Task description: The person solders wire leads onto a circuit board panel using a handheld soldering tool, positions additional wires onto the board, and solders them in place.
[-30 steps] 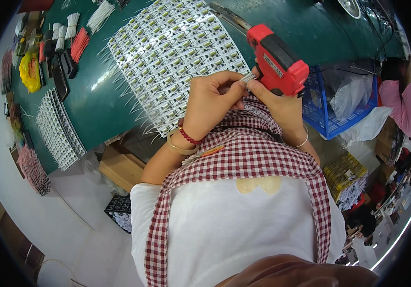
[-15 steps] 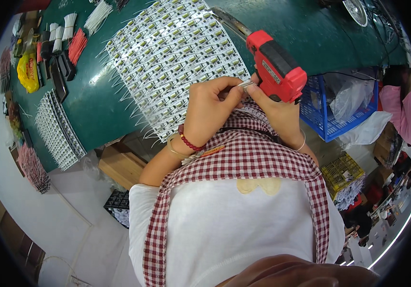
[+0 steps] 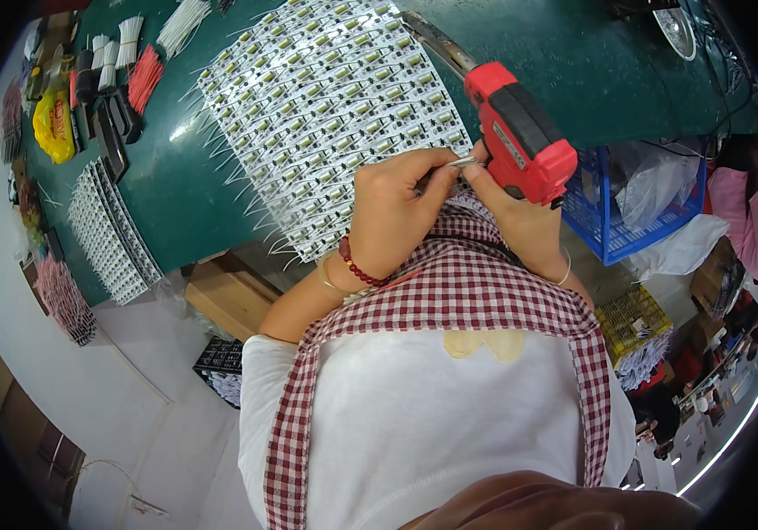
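Observation:
My left hand (image 3: 399, 208) is closed, its thumb and forefinger pinching a small bunch of thin white wires (image 3: 463, 162). At the other end of that bunch are the thumb and fingertips of my right hand (image 3: 520, 221). My right hand also holds a red and black soldering gun (image 3: 520, 132), whose metal barrel points up and to the left; its other fingers are hidden under the gun. Just beyond both hands lies a broad sheet of white circuit boards (image 3: 335, 106) in rows, with thin wires sticking out along its left edge.
The green table (image 3: 193, 177) carries a smaller stack of board strips (image 3: 112, 231), white wire bundles (image 3: 130, 42), red wires (image 3: 144, 79), black-handled tools (image 3: 109, 146) and a yellow packet (image 3: 54, 128). Right of me stand a blue crate (image 3: 630, 203) and a yellow basket (image 3: 633, 322). A cardboard box (image 3: 233, 296) sits below the table.
The view has shifted slightly, so the table and boards sit a little differently. Both hands and the soldering gun appear slightly right and lower, still closed around the same wires.

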### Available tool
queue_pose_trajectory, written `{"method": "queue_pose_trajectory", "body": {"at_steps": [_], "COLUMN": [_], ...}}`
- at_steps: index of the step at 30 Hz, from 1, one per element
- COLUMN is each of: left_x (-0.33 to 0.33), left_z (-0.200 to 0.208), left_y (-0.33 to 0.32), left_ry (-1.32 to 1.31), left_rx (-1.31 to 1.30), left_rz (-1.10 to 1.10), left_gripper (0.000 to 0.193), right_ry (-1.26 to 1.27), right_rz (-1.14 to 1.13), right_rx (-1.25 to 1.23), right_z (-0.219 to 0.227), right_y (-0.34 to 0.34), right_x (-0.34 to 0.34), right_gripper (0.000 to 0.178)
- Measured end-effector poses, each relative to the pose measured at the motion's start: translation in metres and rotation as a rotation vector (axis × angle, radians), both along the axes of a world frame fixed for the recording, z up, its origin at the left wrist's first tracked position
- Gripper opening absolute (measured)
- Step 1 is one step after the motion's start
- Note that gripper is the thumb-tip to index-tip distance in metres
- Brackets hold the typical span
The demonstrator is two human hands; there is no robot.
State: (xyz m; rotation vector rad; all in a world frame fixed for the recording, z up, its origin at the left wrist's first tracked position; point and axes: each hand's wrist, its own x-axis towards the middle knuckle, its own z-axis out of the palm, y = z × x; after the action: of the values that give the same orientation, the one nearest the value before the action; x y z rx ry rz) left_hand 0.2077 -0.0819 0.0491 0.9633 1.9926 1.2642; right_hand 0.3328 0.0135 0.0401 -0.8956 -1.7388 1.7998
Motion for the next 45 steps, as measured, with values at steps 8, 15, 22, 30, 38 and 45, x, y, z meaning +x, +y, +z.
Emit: {"method": "queue_pose_trajectory", "body": {"at_steps": [8,15,22,30,38,45], "left_x": [-0.001,0.000,-0.006,-0.035,-0.052,-0.054], "left_z": [0.004,-0.004,0.000,-0.009,-0.020,-0.028], "left_y": [-0.005,-0.012,-0.010,-0.010,-0.004,-0.001], "left_ry": [0.040,-0.175,0.338,0.637,0.894,0.910], "left_rx": [-0.045,0.023,0.118,0.169,0.114,0.161], "left_rz": [-0.028,0.029,-0.079,-0.126,-0.294,-0.354], "left_gripper": [0.007,0.007,0.014,0.019,0.025,0.031], "right_ry": [-0.138,-0.134,-0.060,0.067,0.029,-0.015], "right_rz": [0.088,0.119,0.085,-0.005,-0.024,0.015], "right_rx": [0.092,0.194,0.029,-0.088,-0.150,-0.232], "right_z": [0.002,0.005,0.008,0.013,-0.006,-0.021], "right_y": [0.004,0.001,-0.003,0.004,0.010,-0.002], "right_x": [0.005,0.007,0.006,0.017,0.072,0.103], "right_gripper": [0.034,0.039,0.026,0.026,0.052,0.034]}}
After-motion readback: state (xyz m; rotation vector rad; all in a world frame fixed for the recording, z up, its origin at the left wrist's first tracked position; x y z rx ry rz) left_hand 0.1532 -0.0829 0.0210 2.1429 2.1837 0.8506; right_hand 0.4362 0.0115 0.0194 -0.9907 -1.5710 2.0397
